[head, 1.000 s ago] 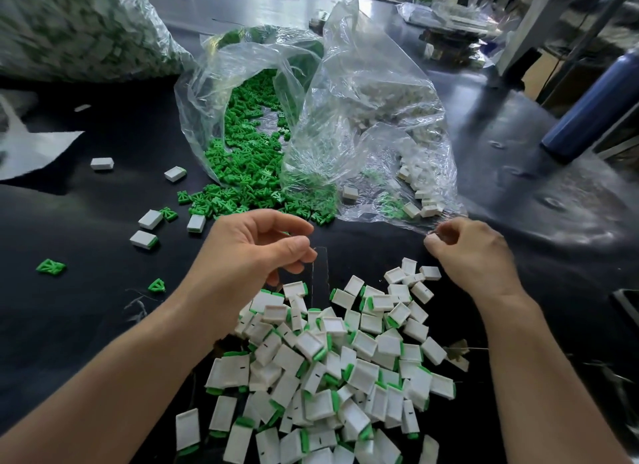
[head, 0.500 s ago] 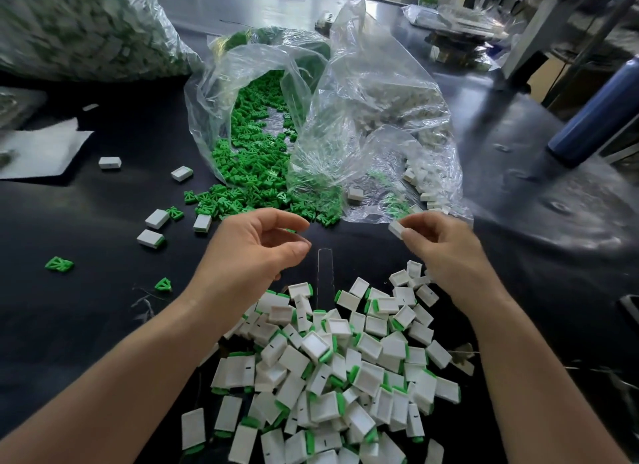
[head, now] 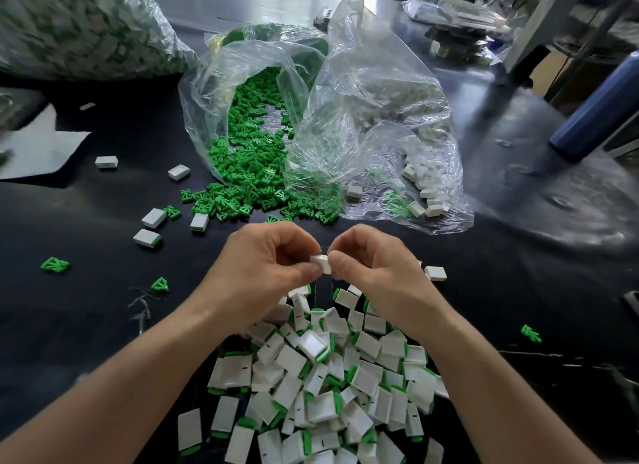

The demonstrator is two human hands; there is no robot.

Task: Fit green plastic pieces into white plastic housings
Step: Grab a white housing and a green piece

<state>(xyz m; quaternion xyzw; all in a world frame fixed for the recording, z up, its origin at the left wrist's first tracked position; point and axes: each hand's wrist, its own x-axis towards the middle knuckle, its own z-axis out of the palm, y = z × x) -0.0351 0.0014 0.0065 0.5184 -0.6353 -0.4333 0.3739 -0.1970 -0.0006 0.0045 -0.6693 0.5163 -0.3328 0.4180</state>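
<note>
Both hands have come together: left hand (head: 266,266) and right hand (head: 373,270) pinch one housing (head: 321,262) above the tabletop (head: 86,325). Many finished pieces (head: 321,387) lie below; green pieces (head: 249,173) remain plenty.

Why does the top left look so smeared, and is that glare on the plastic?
In the head view, the big bag at top left is smeared with blur; the clear bag and the dark table at right catch bright glare; the white housing pinched between the left hand and the right hand, and the pile below, are fairly sharp.
</note>
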